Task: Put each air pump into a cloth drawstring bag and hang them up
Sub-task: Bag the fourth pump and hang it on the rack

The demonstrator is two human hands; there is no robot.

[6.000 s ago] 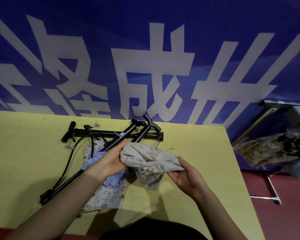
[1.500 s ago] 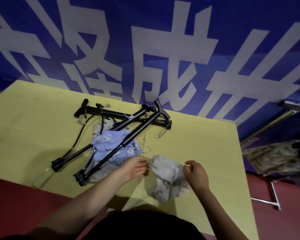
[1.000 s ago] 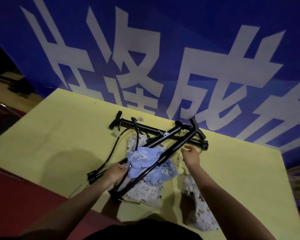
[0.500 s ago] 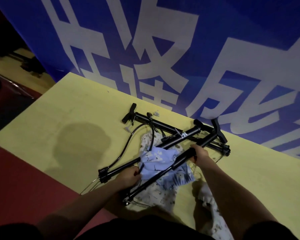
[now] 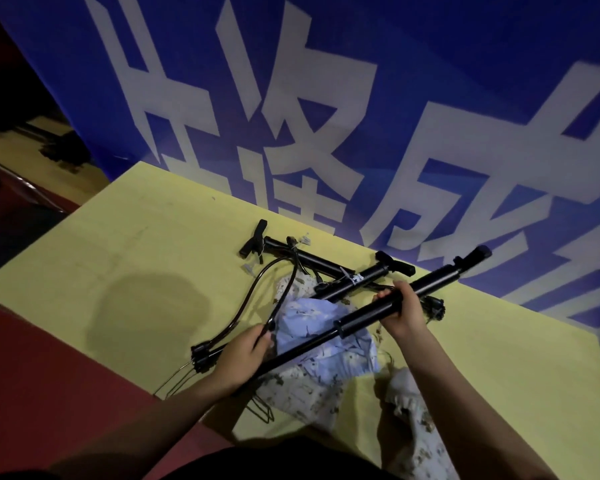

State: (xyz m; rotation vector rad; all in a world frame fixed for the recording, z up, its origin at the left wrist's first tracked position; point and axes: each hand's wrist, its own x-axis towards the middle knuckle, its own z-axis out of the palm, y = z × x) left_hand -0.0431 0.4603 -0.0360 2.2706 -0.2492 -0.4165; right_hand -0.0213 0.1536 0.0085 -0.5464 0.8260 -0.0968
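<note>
A long black air pump (image 5: pixel 368 315) is lifted off the yellow table (image 5: pixel 136 258), slanting from lower left to upper right. My right hand (image 5: pixel 404 310) grips its barrel near the middle. My left hand (image 5: pixel 245 355) holds its lower end, fingers curled round it and its hose. Two more black pumps (image 5: pixel 354 280) lie on the table behind. A pale blue patterned cloth bag (image 5: pixel 326 336) lies under the lifted pump on another printed bag (image 5: pixel 302 393). A beige printed drawstring bag (image 5: pixel 413 407) hangs over the table's near edge by my right forearm.
Thin wire hangers (image 5: pixel 177 379) stick out over the table's near-left edge. A blue banner with large white characters (image 5: pixel 291 116) stands right behind the table. Red floor (image 5: pixel 32 375) lies to the left.
My right hand has raised the pump's handle end off the table. My left hand has closed on the pump's lower end. Earlier, both hands let go of the beige bag and reached for this pump.
</note>
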